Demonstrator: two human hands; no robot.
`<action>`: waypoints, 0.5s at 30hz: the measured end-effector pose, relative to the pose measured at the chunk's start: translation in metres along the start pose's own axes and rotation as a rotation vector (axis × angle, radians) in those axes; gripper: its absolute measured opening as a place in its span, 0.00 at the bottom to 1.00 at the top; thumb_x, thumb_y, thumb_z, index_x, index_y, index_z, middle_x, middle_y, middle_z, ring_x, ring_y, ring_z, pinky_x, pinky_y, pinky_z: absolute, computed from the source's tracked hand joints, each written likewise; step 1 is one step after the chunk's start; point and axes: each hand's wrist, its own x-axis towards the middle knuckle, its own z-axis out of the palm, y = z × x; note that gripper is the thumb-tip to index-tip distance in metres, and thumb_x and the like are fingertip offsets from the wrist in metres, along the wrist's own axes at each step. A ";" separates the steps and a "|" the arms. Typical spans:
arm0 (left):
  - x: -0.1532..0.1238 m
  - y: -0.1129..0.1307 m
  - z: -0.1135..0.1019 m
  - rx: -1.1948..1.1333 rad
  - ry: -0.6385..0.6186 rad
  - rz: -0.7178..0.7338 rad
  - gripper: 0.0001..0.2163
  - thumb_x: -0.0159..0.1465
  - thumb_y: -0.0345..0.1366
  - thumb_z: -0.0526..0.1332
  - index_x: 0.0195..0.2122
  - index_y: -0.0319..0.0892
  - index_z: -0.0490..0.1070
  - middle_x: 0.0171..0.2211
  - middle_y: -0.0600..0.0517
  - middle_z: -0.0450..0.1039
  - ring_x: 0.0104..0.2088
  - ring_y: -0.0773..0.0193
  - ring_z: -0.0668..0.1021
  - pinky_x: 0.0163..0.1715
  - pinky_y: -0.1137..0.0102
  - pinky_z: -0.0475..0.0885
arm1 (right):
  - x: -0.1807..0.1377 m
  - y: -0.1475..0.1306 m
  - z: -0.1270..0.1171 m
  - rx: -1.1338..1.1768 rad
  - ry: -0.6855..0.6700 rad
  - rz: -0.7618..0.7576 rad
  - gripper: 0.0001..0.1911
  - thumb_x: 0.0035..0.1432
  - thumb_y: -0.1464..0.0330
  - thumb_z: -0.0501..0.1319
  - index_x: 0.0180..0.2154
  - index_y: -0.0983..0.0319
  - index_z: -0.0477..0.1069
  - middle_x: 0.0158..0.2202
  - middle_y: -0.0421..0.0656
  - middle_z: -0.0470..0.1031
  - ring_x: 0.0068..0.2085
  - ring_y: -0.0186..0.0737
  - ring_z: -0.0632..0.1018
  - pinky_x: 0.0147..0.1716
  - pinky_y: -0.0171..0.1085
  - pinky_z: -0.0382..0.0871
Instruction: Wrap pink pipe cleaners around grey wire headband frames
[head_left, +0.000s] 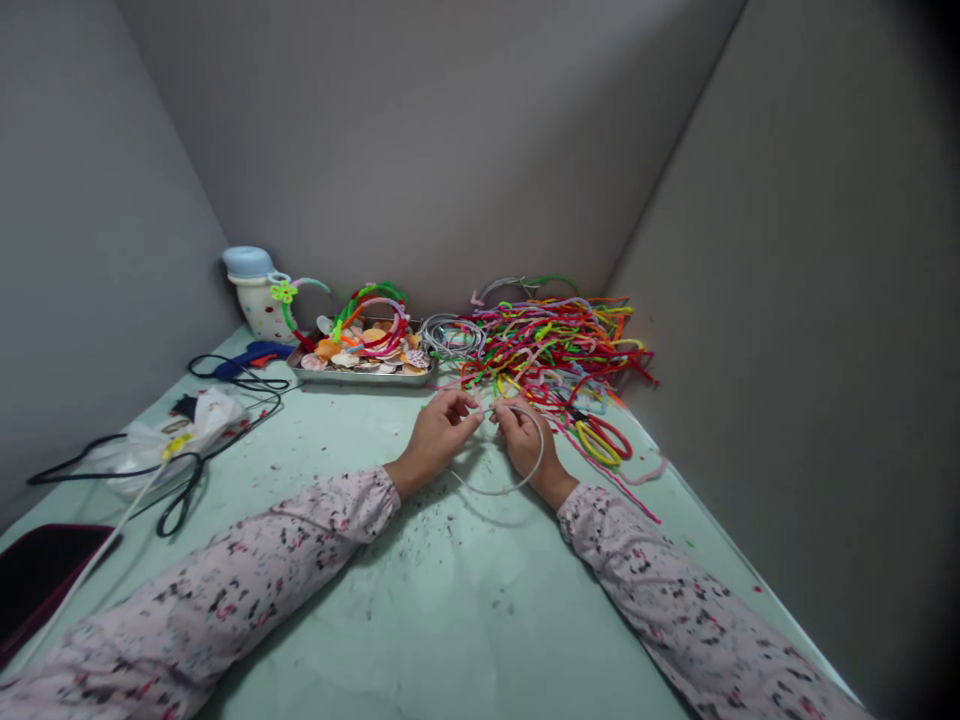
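Observation:
A thin grey-white headband hoop is curved in front of my hands, just above the table. My right hand pinches it near its upper end, and the band bows round the right side of that hand. To the left, my left hand has thumb and forefinger drawn together close to the same end. Whatever lies between those left fingertips is too small to make out. The hoop's other end hangs below, near my left wrist. Beyond my hands lies a heap of coloured pipe cleaners.
A metal tray of seashells with pipe-cleaner-wrapped headbands stands at the back, beside bare hoops. Scissors lie right. On the left are a bottle, a blue glue gun, black cables, a plastic bag and a dark tablet-like object.

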 end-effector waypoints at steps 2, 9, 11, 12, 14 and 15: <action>-0.001 0.001 0.000 0.090 0.023 0.069 0.08 0.56 0.37 0.63 0.35 0.41 0.72 0.31 0.53 0.68 0.28 0.69 0.68 0.29 0.74 0.65 | 0.000 0.000 0.000 -0.008 0.000 -0.011 0.11 0.62 0.62 0.53 0.32 0.59 0.69 0.28 0.39 0.73 0.26 0.37 0.71 0.27 0.34 0.63; -0.003 0.001 0.001 0.178 0.042 0.197 0.06 0.57 0.32 0.62 0.36 0.42 0.74 0.32 0.52 0.71 0.29 0.69 0.71 0.31 0.74 0.68 | 0.000 0.000 0.000 -0.021 -0.003 -0.029 0.12 0.62 0.62 0.53 0.31 0.60 0.69 0.27 0.39 0.72 0.26 0.36 0.71 0.28 0.34 0.64; -0.003 0.001 0.001 0.182 0.050 0.207 0.06 0.57 0.31 0.62 0.37 0.43 0.75 0.32 0.53 0.71 0.28 0.70 0.71 0.31 0.74 0.68 | 0.000 0.000 0.000 -0.015 0.002 -0.034 0.12 0.62 0.62 0.53 0.32 0.60 0.70 0.27 0.39 0.72 0.26 0.36 0.71 0.28 0.34 0.64; -0.003 0.000 0.001 0.189 0.053 0.214 0.06 0.57 0.30 0.62 0.36 0.43 0.75 0.32 0.53 0.71 0.28 0.70 0.72 0.30 0.74 0.68 | 0.000 0.000 0.000 -0.008 0.002 -0.034 0.12 0.62 0.61 0.53 0.33 0.61 0.70 0.27 0.39 0.72 0.26 0.36 0.71 0.28 0.34 0.64; -0.003 0.000 0.001 0.211 0.060 0.228 0.06 0.57 0.31 0.63 0.36 0.43 0.76 0.31 0.53 0.71 0.28 0.70 0.72 0.30 0.74 0.69 | 0.000 0.000 0.001 0.009 0.002 -0.036 0.12 0.62 0.61 0.53 0.33 0.61 0.70 0.27 0.39 0.72 0.26 0.36 0.71 0.27 0.34 0.65; -0.003 0.000 0.001 0.222 0.063 0.234 0.06 0.58 0.31 0.63 0.36 0.43 0.76 0.31 0.53 0.71 0.28 0.70 0.73 0.30 0.74 0.69 | 0.000 0.000 0.001 0.017 0.003 -0.038 0.12 0.62 0.61 0.53 0.33 0.60 0.70 0.27 0.39 0.72 0.26 0.36 0.71 0.27 0.33 0.65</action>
